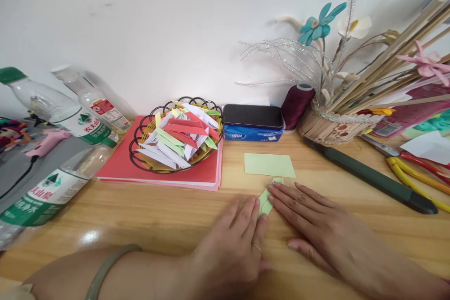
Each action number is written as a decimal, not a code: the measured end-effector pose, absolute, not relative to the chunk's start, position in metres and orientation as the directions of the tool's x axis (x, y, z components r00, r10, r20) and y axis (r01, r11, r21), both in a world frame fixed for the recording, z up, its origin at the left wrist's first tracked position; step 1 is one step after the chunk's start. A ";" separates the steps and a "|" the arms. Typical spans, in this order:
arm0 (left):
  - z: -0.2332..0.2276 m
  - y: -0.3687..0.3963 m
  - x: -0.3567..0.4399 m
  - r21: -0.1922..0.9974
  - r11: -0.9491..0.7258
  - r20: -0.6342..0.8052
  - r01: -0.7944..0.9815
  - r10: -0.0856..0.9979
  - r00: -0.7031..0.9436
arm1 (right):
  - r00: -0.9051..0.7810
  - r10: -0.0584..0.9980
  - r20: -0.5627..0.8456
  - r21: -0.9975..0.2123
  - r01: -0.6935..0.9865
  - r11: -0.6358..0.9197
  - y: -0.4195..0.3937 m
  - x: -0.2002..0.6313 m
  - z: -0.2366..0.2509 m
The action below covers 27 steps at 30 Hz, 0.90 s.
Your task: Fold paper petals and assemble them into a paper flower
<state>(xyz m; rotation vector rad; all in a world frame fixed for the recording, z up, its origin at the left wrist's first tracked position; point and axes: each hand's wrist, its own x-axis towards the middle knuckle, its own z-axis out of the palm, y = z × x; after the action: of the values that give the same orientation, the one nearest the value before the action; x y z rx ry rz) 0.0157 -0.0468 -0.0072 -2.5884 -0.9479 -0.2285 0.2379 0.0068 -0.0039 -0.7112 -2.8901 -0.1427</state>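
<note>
A small folded strip of light green paper (266,202) lies slanted on the wooden table between my two hands. My left hand (235,243), a ring on one finger, has its fingers bent and close together, pressing the strip's lower left edge. From the other side my right hand (316,220) reaches in, laid flat with fingers stretched and thumb apart, its fingertips on the strip's upper part. My fingers cover some of the folds. Just beyond lies a flat green paper rectangle (270,165).
A wire-rimmed basket (131,152) of folded paper pieces stands on red sheets (116,168). Behind are a phone (253,116) on a blue pack (251,133) and a thread spool (298,105). Bottles (49,192) lean left; a dark green cutter-like tool (376,178) and scissors (408,154) lie right.
</note>
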 end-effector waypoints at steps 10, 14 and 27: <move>-0.007 -0.041 0.017 -0.261 -0.752 0.332 0.605 0.519 0.788 | -0.649 0.718 0.252 -0.346 0.632 0.693 0.021 0.245 -0.004; -0.008 -0.042 0.018 -0.269 -0.751 0.348 0.603 0.508 0.788 | -0.497 0.827 0.264 -0.495 0.666 0.558 0.028 0.238 -0.006; -0.007 -0.041 0.021 -0.302 -0.739 0.385 0.603 0.484 0.786 | -0.533 0.824 0.194 -0.523 0.654 0.546 0.038 0.220 -0.009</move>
<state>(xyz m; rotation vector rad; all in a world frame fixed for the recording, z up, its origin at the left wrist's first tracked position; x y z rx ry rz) 0.0209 -0.0415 -0.0070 -2.5633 -0.8203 -0.3949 0.2200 0.0380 -0.0088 -1.2023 -2.3657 0.5491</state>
